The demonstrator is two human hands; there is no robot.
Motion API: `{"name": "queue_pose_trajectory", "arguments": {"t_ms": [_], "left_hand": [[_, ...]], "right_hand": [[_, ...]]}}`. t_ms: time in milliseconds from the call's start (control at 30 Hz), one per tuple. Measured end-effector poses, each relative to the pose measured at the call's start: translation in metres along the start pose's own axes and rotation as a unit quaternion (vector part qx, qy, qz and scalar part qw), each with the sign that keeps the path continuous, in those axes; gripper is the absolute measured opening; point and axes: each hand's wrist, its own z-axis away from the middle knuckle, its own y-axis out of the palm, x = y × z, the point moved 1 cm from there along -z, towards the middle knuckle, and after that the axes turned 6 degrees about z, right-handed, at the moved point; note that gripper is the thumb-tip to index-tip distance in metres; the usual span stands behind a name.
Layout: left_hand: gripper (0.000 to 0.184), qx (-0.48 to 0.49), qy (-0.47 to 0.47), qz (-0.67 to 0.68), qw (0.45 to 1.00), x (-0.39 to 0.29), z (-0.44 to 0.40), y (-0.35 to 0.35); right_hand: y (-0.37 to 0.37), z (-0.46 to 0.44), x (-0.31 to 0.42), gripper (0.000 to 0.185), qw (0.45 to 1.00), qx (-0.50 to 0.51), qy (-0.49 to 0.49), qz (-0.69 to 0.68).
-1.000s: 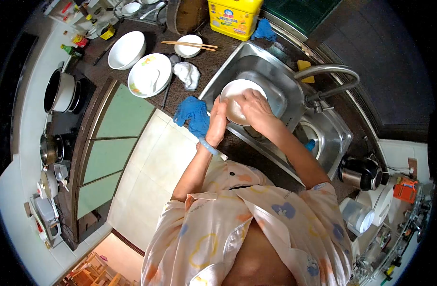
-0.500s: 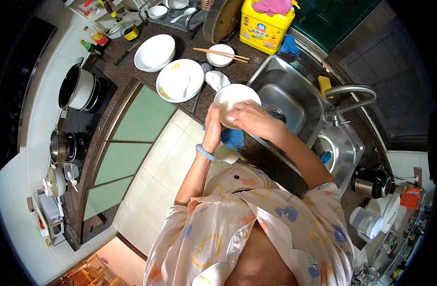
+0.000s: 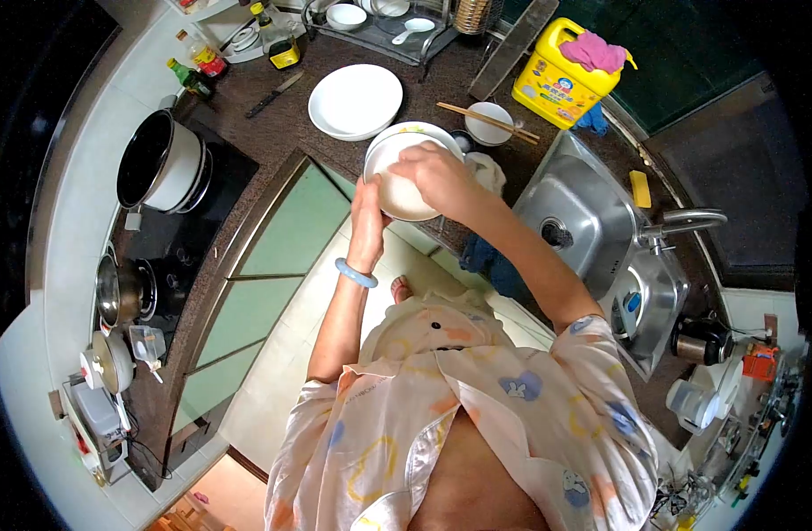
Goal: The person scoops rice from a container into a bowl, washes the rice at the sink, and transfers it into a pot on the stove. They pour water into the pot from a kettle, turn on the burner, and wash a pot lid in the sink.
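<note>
A white bowl (image 3: 408, 209) is held up at the counter's edge, with pale, whitish contents I cannot make out clearly. My left hand (image 3: 367, 226), with a light blue bangle at the wrist, grips its left side. Over the bowl's opening is my right hand (image 3: 434, 177), its fingers curled in toward the contents; whether they pinch something is hidden. Just behind, mostly covered by the bowl, lies a patterned white plate (image 3: 412, 129). A crumpled white cloth (image 3: 486, 173) rests to the right of my hands.
A large white bowl (image 3: 355, 100), a knife (image 3: 274, 95) and a small bowl (image 3: 487, 129) with chopsticks (image 3: 464, 111) across it stand behind. The steel sink (image 3: 592, 177) and yellow jug (image 3: 561, 88) are right. A pot (image 3: 171, 168) sits on the stove, left.
My view has turned and shifted, and I stand further left along the counter. The bowl now overlaps the patterned plate. My right hand's fingers, spread inside the bowl before, are now curled and higher.
</note>
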Motion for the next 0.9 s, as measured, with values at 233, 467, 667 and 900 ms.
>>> {"name": "queue_pose_trajectory", "arguments": {"t_ms": [233,467,667,900], "left_hand": [[0.054,-0.018,0.029,0.018,0.999,-0.025,-0.045,-0.030],[0.048,-0.023,0.038,0.004,0.999,-0.044,-0.088,-0.034],[0.045,-0.044,0.045,0.042,0.997,-0.046,-0.120,-0.034],[0.047,-0.036,0.039,0.080,0.995,-0.051,-0.152,-0.030]], "right_hand": [[-0.039,-0.077,-0.003,0.015,0.987,-0.102,0.059,-0.111],[0.019,-0.100,-0.041,0.013,0.995,0.070,-0.002,0.072],[-0.045,-0.150,-0.046,0.011,0.962,-0.205,0.065,-0.168],[0.027,-0.150,-0.067,0.030,0.999,-0.039,0.012,-0.029]]}}
